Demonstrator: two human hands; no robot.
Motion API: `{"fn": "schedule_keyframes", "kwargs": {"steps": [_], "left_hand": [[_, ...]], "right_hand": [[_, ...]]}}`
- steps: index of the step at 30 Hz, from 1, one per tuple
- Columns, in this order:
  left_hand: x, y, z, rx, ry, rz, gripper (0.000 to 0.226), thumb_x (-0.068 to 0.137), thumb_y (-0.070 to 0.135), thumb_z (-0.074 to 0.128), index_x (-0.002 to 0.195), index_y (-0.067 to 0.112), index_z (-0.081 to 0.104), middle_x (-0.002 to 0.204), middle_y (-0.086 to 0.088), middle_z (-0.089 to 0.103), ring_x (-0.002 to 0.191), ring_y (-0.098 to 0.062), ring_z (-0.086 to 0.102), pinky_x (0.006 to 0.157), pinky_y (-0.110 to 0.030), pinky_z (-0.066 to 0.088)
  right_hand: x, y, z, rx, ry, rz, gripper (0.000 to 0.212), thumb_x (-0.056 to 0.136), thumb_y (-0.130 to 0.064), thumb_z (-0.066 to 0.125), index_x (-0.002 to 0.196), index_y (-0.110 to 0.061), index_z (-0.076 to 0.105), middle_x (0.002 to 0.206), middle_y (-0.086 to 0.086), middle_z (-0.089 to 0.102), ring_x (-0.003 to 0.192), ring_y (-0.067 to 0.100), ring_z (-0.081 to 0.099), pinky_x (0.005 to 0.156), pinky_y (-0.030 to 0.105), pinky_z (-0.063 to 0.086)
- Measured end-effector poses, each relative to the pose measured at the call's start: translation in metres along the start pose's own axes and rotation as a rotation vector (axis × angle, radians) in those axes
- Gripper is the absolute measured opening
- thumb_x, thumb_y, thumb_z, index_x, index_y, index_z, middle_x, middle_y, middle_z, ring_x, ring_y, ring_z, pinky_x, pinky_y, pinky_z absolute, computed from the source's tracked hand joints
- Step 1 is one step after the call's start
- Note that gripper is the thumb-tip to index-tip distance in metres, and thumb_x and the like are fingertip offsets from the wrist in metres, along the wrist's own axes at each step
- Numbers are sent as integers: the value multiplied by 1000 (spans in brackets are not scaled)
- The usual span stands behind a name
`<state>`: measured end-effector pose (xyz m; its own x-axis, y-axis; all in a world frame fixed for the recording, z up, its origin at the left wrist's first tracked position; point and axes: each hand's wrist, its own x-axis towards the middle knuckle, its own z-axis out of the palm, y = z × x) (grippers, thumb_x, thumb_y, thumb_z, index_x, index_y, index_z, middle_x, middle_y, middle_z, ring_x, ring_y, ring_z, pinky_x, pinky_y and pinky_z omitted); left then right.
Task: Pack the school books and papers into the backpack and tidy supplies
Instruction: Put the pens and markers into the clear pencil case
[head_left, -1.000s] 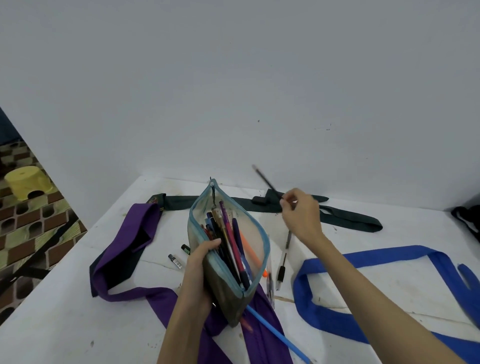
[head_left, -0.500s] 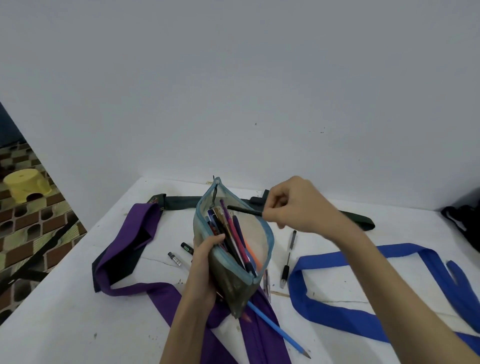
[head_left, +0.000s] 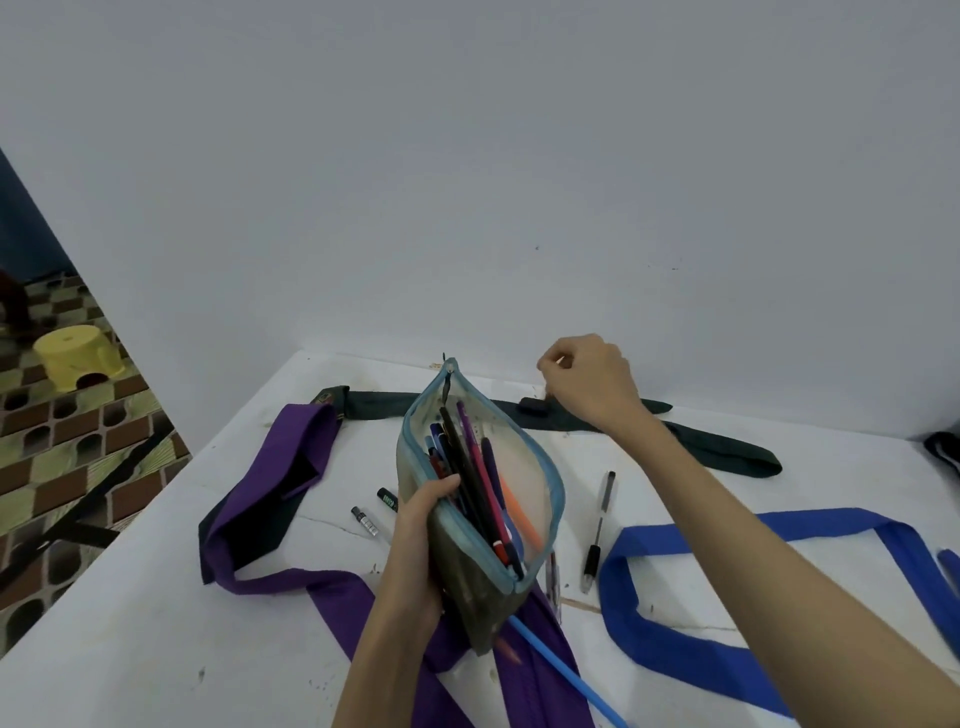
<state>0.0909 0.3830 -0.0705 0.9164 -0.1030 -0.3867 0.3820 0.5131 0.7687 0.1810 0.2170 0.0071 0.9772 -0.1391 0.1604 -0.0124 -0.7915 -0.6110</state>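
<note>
From the head camera, the translucent zip pencil case with light blue trim (head_left: 480, 499) stood upright and gaped wide open above the white tabletop (head_left: 156, 613), its zipper pull at the far end. It was packed with pens and pencils: black, purple, blue, pink-red and orange barrels leaned together inside, tips pointing away. The left hand (head_left: 415, 556) gripped the case by its near left wall, thumb hooked over the rim, fingers wrapped round the murky lower body.

The right hand (head_left: 587, 384) hovered over by the wall, beyond the case, fingers curled in tight; whether it held anything, I could not tell. Under it lay a dark green fabric strap (head_left: 727, 452) stretched along the back of the table.

A clear ballpoint pen with a black cap (head_left: 597, 530) lay on the table just right of the case, apart from it. To the left sat two short dark stubby items (head_left: 374, 512), too small to name. A light blue stick (head_left: 561, 670) poked out from under the case's near end, over a purple fabric strap (head_left: 280, 478). A bright blue fabric strap (head_left: 675, 634) looped at right. A yellow plastic stool (head_left: 78, 356) sat on the patterned floor, far left.
</note>
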Motion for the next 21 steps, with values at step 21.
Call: {"fn": "schedule_keyframes", "kwargs": {"steps": [21], "left_hand": [[13,-3,-6,-28,44,1,71,60,35,69,126,13,56,93,-9,66,81,-23,66,58,-29,54]], "right_hand": [[38,65,84,-443,-129,-215,21,89,-2,47,108,-6,56,104,17,58,102,31,44,78,34,37]]}}
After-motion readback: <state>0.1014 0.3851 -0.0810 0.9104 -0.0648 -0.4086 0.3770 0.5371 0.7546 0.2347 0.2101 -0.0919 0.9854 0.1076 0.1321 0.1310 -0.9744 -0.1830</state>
